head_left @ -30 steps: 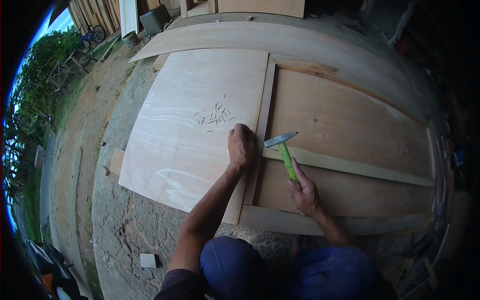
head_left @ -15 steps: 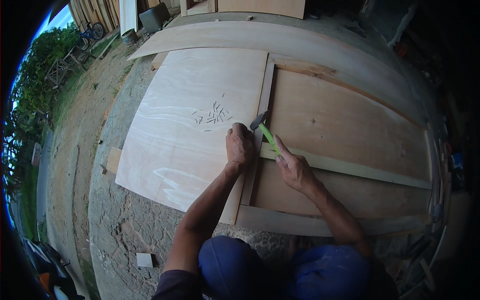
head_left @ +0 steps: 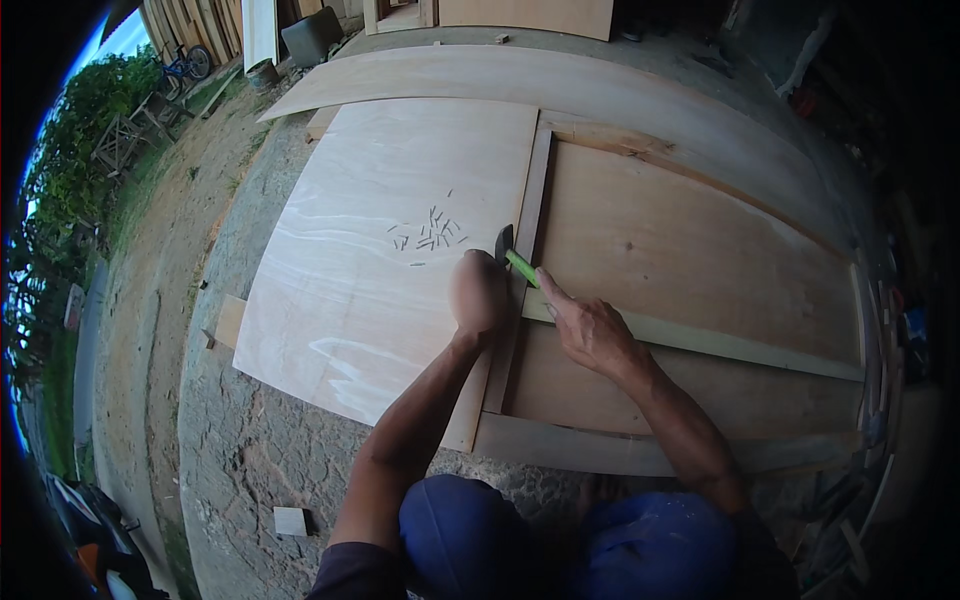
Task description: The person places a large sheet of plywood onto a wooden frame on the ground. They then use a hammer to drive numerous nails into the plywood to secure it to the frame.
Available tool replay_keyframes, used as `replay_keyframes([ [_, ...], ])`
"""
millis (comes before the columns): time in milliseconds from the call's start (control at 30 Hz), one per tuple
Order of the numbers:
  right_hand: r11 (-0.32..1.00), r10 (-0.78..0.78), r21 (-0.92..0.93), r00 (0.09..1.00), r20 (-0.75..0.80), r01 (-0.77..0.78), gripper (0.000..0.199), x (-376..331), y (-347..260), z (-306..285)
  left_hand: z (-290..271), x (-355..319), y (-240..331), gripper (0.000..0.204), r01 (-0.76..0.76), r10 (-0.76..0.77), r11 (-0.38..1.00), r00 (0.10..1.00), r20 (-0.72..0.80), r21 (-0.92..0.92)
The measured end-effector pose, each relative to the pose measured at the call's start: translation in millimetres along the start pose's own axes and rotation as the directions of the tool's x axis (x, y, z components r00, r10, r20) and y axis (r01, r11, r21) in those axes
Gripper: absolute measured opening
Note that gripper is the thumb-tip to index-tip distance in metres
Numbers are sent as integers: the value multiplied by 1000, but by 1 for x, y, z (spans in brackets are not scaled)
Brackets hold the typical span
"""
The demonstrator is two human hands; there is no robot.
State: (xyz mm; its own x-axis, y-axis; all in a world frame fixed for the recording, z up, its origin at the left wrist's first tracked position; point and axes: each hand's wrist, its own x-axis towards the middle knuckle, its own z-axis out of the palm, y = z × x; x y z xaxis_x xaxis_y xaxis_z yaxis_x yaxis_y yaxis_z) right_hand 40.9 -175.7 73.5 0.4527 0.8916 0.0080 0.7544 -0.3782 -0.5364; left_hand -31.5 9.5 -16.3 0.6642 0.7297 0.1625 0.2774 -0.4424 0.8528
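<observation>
My right hand (head_left: 600,337) is closed round the green handle of a hammer (head_left: 520,266). The dark hammer head is over the right edge of a pale plywood sheet (head_left: 340,230), beside my left hand (head_left: 478,290). That left hand is blurred now; half a second ago its fingers were curled together at this edge, and what they pinch is hidden. Several loose nails (head_left: 436,232) lie scattered on the sheet, left of the hand. The sheet's edge rests on a wooden frame (head_left: 532,205), whose right part is uncovered, with a crossbar (head_left: 690,340) running through it.
Behind the frame lies a long plywood panel (head_left: 450,68). A small pale block (head_left: 290,521) sits on the rough concrete (head_left: 245,460) at the lower left. A bucket (head_left: 262,75) and a bicycle (head_left: 188,64) are at the far left. My blue-clad knees (head_left: 460,540) are close to the near edge.
The hammer head has come down and slightly left, nearer to my left hand, and the right hand has shifted a little to the right. The left hand stays at the sheet's edge.
</observation>
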Motion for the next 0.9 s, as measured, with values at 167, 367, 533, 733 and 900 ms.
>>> replay_keyframes([
  [167,994,-104,6,979,-173,106,66,-2,0,7,4,0,-6,27,-126,117,991,980,-163,-50],
  [367,988,-126,61,969,-212,142,65,3,-13,-8,1,-2,-15,31,-87,80,996,985,-153,-37],
  [533,990,15,-138,992,129,3,65,7,7,12,6,0,-10,36,-38,26,997,986,-165,-68],
  [733,959,-165,140,887,-432,247,69,-1,-21,-1,4,-1,-11,33,-80,67,995,981,-182,-65],
  [900,999,-6,-44,998,56,9,67,-4,29,19,6,3,1,31,-53,41,995,988,-151,-80],
])
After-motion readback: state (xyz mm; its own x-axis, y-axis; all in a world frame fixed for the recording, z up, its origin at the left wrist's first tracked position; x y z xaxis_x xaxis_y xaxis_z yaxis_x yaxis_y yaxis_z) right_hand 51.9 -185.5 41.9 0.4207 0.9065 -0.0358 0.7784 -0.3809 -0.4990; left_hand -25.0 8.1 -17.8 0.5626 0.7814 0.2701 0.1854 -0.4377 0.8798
